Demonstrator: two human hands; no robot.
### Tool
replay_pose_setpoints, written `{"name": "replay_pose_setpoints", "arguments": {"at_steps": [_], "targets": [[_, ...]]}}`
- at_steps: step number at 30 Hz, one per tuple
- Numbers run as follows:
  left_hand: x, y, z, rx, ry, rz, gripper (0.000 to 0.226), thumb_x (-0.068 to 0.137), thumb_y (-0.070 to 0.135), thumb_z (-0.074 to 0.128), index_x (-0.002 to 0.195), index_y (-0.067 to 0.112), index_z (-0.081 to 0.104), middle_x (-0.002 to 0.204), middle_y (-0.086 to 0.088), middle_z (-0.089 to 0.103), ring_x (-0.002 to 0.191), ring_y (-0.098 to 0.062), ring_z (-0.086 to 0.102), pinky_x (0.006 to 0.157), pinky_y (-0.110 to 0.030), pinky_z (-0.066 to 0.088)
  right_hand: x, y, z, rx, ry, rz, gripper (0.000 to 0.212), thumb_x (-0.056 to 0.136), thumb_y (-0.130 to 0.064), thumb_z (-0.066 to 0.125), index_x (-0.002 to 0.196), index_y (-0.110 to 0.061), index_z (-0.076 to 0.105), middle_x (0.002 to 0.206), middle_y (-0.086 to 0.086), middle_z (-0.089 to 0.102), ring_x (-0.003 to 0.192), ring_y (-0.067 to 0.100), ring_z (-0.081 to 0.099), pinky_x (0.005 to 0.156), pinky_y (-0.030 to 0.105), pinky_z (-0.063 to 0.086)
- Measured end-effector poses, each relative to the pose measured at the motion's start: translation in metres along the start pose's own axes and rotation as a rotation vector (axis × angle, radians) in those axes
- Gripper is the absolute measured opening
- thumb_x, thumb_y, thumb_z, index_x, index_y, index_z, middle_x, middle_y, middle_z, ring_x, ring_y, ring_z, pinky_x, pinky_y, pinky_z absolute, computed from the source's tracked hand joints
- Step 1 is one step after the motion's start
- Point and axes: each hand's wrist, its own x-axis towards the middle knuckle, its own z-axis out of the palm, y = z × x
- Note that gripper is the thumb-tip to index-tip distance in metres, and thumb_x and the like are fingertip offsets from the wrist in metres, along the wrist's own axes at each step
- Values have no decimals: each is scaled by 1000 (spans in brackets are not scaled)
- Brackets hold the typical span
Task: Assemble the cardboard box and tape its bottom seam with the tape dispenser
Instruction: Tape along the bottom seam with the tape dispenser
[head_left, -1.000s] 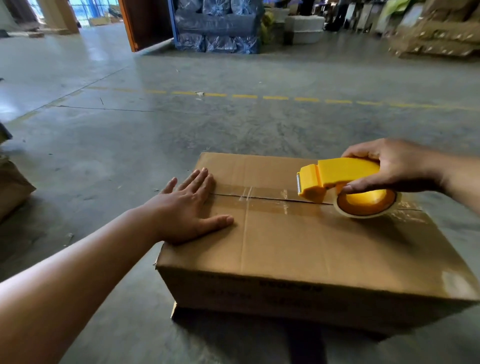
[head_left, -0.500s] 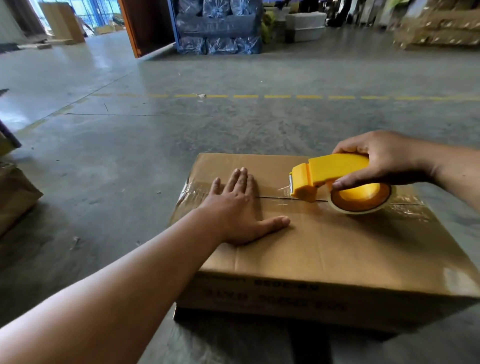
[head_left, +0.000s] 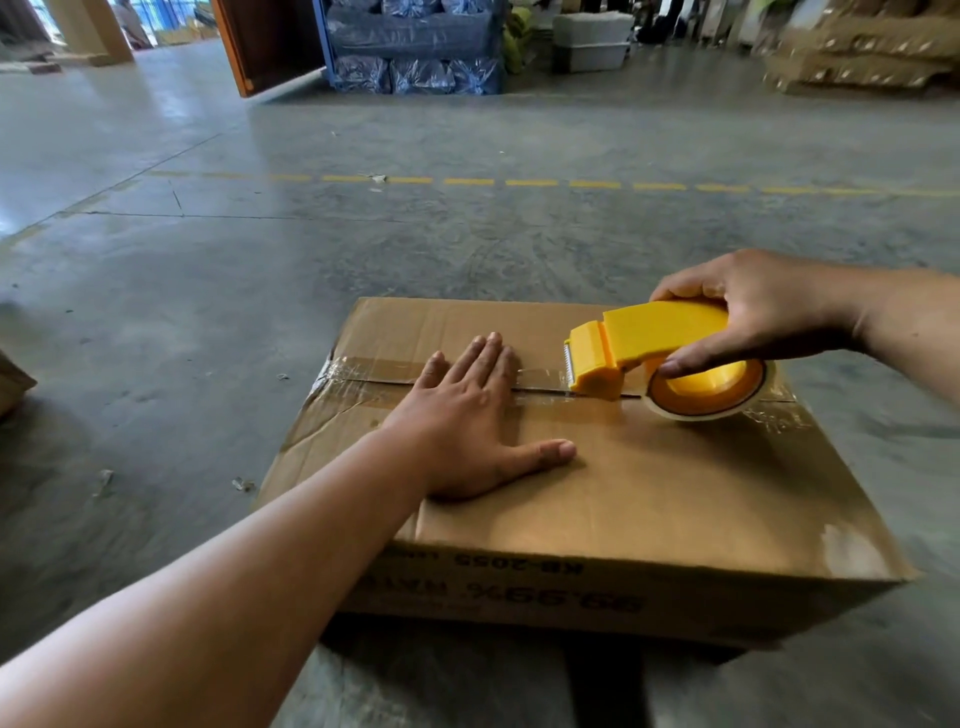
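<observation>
Rightward slid the flat left hand (head_left: 467, 415) on one box (head_left: 649, 493) (right hand (head_left: 769, 317) grips one dispenser (head_left: 649, 343)).

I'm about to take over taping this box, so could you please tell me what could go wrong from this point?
1. The left hand lies flat across the seam, close in front of the tape dispenser and its toothed blade; a slip towards it could nick the fingers.
2. The tape at the box's left edge looks wrinkled, so it may bond poorly there.
3. The cardboard box sits on smooth concrete floor and might slide if pressed sideways.
</observation>
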Motion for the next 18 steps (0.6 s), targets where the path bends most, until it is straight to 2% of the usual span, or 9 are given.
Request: {"name": "replay_pose_setpoints", "arguments": {"at_steps": [2,6,10,12,16,18], "targets": [[0,0,0,5,-6,-3,123,66,100,12,157,21,-13,162,4,-23,147,-8,-25,123,-44,-6,-11,16,-6,-8,16,24,55,57,-69,80,98,-33,67,87,-22,66,79,0,62,63,19,45],[0,-1,0,17,-14,-7,123,66,100,12,157,21,-14,162,5,-24,146,-8,-25,123,-42,-7,-37,45,-16,25,75,76,61,45,-77,68,95,-42,65,85,-22,67,78,0,62,64,12,45],[2,-1,0,18,-23,-18,123,65,100,10,157,22,-14,162,5,-24,146,-7,-25,123,-41,-8,-37,50,-13,17,95,76,52,56,-68,80,95,-35,67,84,-22,66,77,-2,61,60,13,43],[2,1,-1,18,-31,-31,123,65,101,10,157,22,-14,162,5,-24,146,-8,-25,123,-41,-7,-34,51,-12,-8,96,75,51,53,-61,75,95,-32,67,82,-16,67,77,-3,60,60,14,44],[3,14,-3,17,-37,-74,127,63,101,10,156,18,-15,163,1,-23,148,-12,-24,123,-46,-4,-34,49,-12,-38,71,85,54,52,-63,73,96,-32,67,84,-20,66,78,-4,59,64,22,43],[4,24,-3,17,-41,-100,130,62,102,9,156,15,-15,162,-2,-23,148,-15,-23,123,-49,-3,-34,48,-12,-56,75,79,57,52,-64,73,98,-31,67,85,-17,67,80,-4,58,66,24,45]]}}
